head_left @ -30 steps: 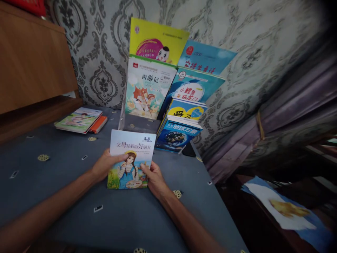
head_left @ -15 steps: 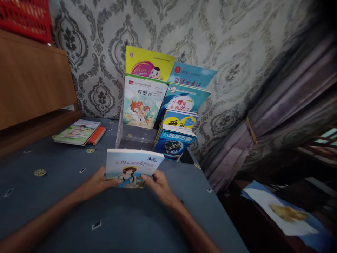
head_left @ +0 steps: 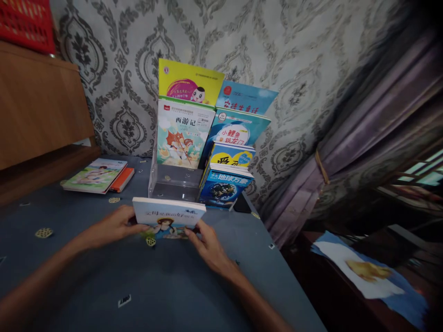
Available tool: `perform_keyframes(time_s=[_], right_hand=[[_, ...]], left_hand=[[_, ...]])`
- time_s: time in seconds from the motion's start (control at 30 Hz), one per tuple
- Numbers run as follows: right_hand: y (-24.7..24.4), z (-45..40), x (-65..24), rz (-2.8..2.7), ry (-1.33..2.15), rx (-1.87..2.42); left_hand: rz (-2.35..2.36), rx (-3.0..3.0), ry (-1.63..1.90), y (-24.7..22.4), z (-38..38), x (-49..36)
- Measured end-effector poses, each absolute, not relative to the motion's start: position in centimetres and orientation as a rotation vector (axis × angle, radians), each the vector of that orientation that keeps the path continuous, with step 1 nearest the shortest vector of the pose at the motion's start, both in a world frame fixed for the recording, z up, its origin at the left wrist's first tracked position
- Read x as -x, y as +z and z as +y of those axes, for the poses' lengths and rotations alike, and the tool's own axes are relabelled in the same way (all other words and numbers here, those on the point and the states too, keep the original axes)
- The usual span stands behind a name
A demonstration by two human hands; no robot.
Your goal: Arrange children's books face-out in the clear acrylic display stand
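Between my two hands is a pale blue book with a girl in a hat on its cover. My left hand grips its left edge, thumb across the front. On the right edge my right hand holds it the same way. Just behind the book stands a clear tiered book rack. Its left column holds a white book and a yellow book; the low tier in front of them shows bare plastic. Several books, among them a blue one with a globe, fill the right column.
Left of the rack, a green-covered book lies beside an orange book on the grey-blue tabletop. A wooden cabinet with a red basket stands at the left. A dark flat object lies right of the rack; a curtain hangs beyond.
The held book has tipped back, so its cover looks shorter, and both hands have gone slightly left with it. The whole view has shifted a little. The rack's books stay in place.
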State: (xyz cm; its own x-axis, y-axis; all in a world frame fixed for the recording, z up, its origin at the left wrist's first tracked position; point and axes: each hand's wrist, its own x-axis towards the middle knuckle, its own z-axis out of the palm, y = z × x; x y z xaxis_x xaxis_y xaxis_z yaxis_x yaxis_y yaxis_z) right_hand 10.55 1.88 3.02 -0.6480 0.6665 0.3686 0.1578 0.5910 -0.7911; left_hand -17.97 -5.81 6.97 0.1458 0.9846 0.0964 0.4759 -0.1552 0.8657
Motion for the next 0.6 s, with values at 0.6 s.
perform_keyframes(time_s=[0.6], right_hand=[[5.4,5.2,-7.0,-2.29,0.905,0.603]], left_hand=[[1.581,-1.776,0.274,13.7,-0.1,22.0]])
